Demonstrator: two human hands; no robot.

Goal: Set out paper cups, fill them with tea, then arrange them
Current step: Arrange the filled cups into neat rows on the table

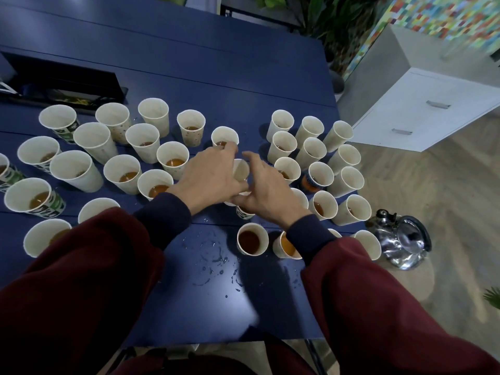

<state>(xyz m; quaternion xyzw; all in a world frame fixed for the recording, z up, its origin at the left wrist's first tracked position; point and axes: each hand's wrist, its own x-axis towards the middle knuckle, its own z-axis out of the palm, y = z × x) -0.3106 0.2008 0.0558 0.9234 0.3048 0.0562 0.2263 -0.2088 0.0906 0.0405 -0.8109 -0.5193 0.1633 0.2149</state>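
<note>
Dozens of paper cups (173, 158) stand upright on a blue table (189, 63), bunched in one loose group to the left and a tighter group to the right. Most hold some brown tea (249, 239). The left hand (211, 177) and the right hand (266, 192) meet in the gap between the groups, around one middle cup (240, 170). The left hand's fingers curl round that cup's far side. The right hand's fingers are spread beside it, and whether they grip it cannot be told, since the hands hide the contact. Spilled drops (213, 255) dot the table nearer the person. A shiny kettle (400, 244) stands just off the table's right edge, and a white cabinet (422, 112) stands beyond it.
</note>
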